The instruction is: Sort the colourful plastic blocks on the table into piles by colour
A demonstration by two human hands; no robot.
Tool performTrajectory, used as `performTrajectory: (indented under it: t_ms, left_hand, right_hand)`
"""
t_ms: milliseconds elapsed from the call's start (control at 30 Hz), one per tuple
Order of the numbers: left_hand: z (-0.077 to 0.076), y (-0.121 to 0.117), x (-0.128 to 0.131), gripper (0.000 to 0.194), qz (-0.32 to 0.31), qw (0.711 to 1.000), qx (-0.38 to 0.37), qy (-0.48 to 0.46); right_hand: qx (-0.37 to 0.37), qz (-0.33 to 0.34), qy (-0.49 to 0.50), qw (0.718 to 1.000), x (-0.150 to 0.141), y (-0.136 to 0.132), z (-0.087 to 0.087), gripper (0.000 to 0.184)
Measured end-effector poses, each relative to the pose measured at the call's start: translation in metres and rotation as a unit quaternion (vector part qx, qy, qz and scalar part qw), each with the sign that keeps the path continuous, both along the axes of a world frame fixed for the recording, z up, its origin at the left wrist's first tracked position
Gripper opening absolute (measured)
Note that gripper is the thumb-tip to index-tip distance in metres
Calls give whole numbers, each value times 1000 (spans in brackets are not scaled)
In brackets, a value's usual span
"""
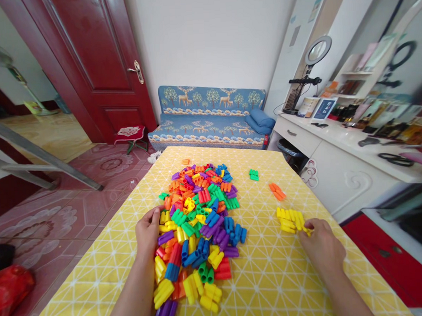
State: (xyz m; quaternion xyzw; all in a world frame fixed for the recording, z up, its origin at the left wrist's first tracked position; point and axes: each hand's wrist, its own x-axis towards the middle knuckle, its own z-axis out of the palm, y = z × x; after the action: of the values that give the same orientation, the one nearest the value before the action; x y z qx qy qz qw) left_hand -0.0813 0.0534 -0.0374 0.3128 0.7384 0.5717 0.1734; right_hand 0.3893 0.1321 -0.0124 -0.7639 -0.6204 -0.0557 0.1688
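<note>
Two spots: your right hand (324, 246) pinches the end of the yellow blocks (290, 216), right of the pile (201, 220) — squeeze lightly; your left hand (147, 231) bunches its fingers at the pile's edge, hold unclear.

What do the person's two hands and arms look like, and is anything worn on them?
The left hand and right hand are ungloved, with no ring visible. The left forearm and right forearm are uncovered down to the picture's edge: no sleeve, watch or bracelet shows.
</note>
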Motion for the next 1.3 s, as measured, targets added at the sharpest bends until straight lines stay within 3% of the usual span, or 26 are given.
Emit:
performTrajectory:
  t_ms: [200,367,467,533,600,667,767,900,1000,1167,1300]
  left_hand:
    - [0,0,0,47,0,1000,-1,3]
    - [-3,1,-1,45,2,1000,13,3]
    - [-6,1,-3,45,-4,1000,22,0]
    - [-7,1,-3,45,-8,1000,16,0]
    - [-8,1,-4,46,-7,1000,11,3]
    - [-8,1,-4,46,-8,1000,11,7]
    - [-7,1,-4,45,-10,1000,18,7]
    - [-6,0,-3,46,-10,1000,14,3]
    - [-6,1,-3,45,-9,1000,11,8]
    - [-6,1,-3,45,-5,1000,5,8]
    - [-5,1,-3,45,-3,1000,8,10]
  right_hand:
    - [-45,26,20,998,-1,3,-10,17]
    - [-87,30,62,994,5,5,-7,16]
    - [-20,37,75,996,-10,2,0,13]
    - [73,115,112,984,-37,-4,7,9]
    - [136,259,165,942,-76,-13,16,7]
    - [122,394,205,888,-121,-25,25,9]
    - [103,480,210,846,-183,-40,36,16]
    - [82,479,144,862,-237,-46,40,26]
    - [55,451,100,885,-255,-44,36,18]
    - [70,449,118,883,-256,-49,38,9]
    - [88,444,247,857,-235,-49,42,13]
